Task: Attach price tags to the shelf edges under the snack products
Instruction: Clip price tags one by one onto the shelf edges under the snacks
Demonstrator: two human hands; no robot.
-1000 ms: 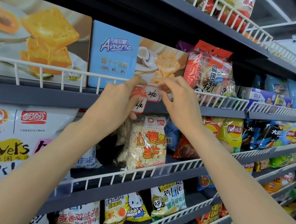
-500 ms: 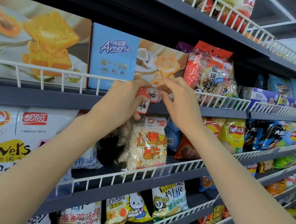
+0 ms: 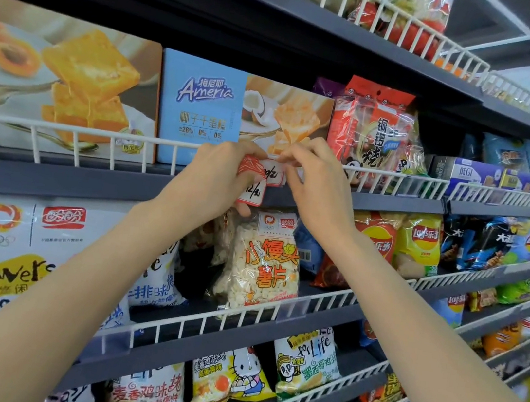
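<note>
Several grey shelves (image 3: 53,183) with white wire rails (image 3: 61,129)

Both hands (image 3: 215,179) (image 3: 313,187) pinch price tag (image 3: 272,175) at rail (image 3: 95,132).

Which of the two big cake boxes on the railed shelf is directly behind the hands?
The blue Ameria box, right of the apricot box. Both hands meet at the rail before its coconut picture.

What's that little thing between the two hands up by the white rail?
A small price tag with handwriting, pinched from both sides by the left hand and right hand against the white rail, seen in the head view.
</note>
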